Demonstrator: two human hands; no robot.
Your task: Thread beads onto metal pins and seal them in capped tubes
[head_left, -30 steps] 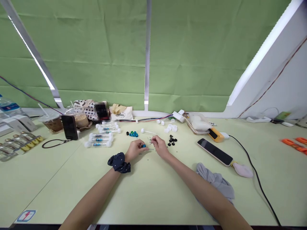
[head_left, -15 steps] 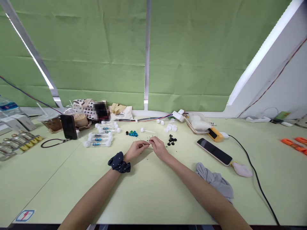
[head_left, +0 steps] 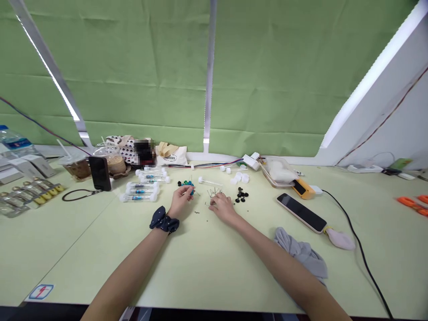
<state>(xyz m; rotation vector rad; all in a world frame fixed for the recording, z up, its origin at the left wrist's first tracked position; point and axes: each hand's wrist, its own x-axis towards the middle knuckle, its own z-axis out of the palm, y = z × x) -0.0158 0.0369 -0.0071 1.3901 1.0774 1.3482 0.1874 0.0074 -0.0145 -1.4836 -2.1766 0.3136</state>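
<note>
My left hand (head_left: 181, 199) is closed in a pinch right at a small pile of blue and green beads (head_left: 189, 183). Thin wire-like pieces show close by its fingertips, but what it pinches is too small to make out. My right hand (head_left: 223, 207) hovers low over a loose heap of thin metal pins (head_left: 214, 192), thumb and fingers apart and curved downward. Just right of it lie several black round stoppers (head_left: 241, 195). Behind the hands, a clear tube with a white cap (head_left: 210, 181) lies on its side, and white caps (head_left: 239, 178) are grouped to its right.
Several capped tubes with blue parts (head_left: 140, 191) lie to the left. Further left are a standing phone (head_left: 99, 174), drink cups (head_left: 77, 167) and a rack of vials (head_left: 31, 192). At right lie a phone (head_left: 301, 212), grey cloth (head_left: 301, 254), a black cable (head_left: 357, 243) and a plastic tray (head_left: 277, 171).
My hands were together in the middle and have parted. The left moved left to the beads, while the right moved slightly right and down over the pins. The view shifted a little.
</note>
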